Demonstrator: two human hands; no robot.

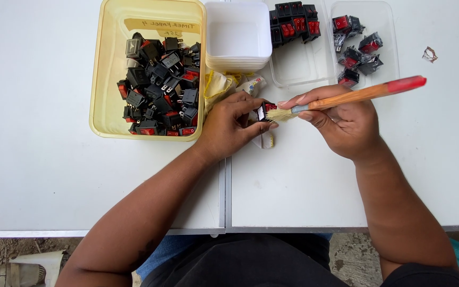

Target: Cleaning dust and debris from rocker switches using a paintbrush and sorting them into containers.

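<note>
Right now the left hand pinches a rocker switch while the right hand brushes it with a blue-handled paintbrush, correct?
Not quite. In the head view the paintbrush has a wooden handle with a red end, not blue. The left hand does pinch the rocker switch while the right hand brushes it.

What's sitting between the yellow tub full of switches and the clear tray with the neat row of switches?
A stack of white square tubs, empty on top, stands between the yellow tub and the clear tray, as the head view shows.

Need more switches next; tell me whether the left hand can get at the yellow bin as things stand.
Probably yes. The left hand lies right beside the yellow bin, which is open-topped with nothing between them. But its fingers pinch a switch being brushed by the right hand, so it isn't free.
</note>
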